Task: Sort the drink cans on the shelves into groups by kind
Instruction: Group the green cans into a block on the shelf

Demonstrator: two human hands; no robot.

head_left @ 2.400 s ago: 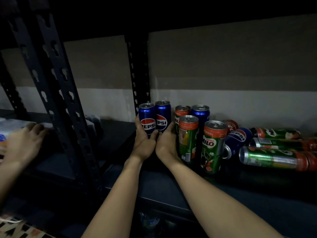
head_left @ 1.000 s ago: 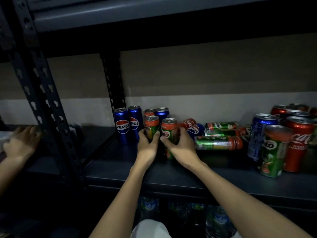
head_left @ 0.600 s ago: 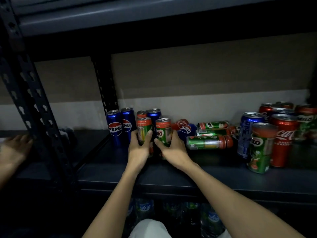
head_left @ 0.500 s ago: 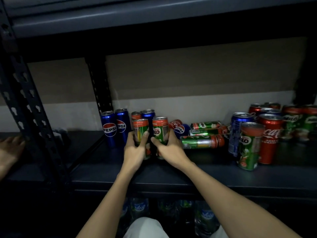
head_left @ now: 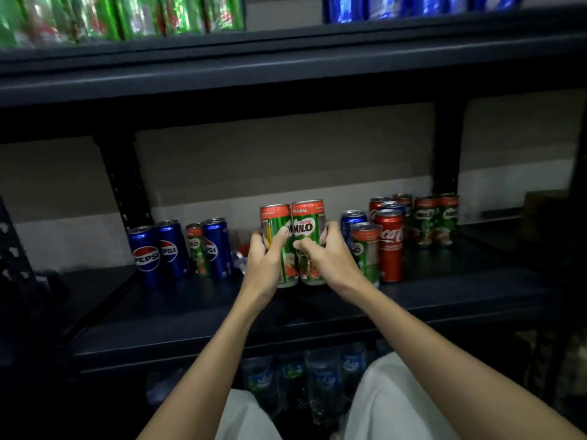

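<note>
So I've got a Milo can in each hand right now. Left hand [head_left: 265, 258] is wrapped round the left Milo [head_left: 273, 236], right hand [head_left: 327, 254] round the right Milo [head_left: 307, 230], and the two are pressed together side by side, apparently lifted just off the middle shelf [head_left: 286, 322].

Progress looks like maybe halfway. The top shelf already has a green row [head_left: 127, 17] and a blue row [head_left: 413, 6], blurry but they look grouped.

The middle shelf is still a mess: two Pepsis [head_left: 158, 252] on the left, then another Milo [head_left: 197, 249] jammed against a third Pepsi [head_left: 219, 246]. On the right, a Coke [head_left: 390, 246], a front Milo [head_left: 365, 249] and more cans are mixed together, with a Milo pair [head_left: 435, 217] behind.

That right clump sits just beside my right hand, so knocking it is the risk. There are bottles [head_left: 301, 376] below.
</note>
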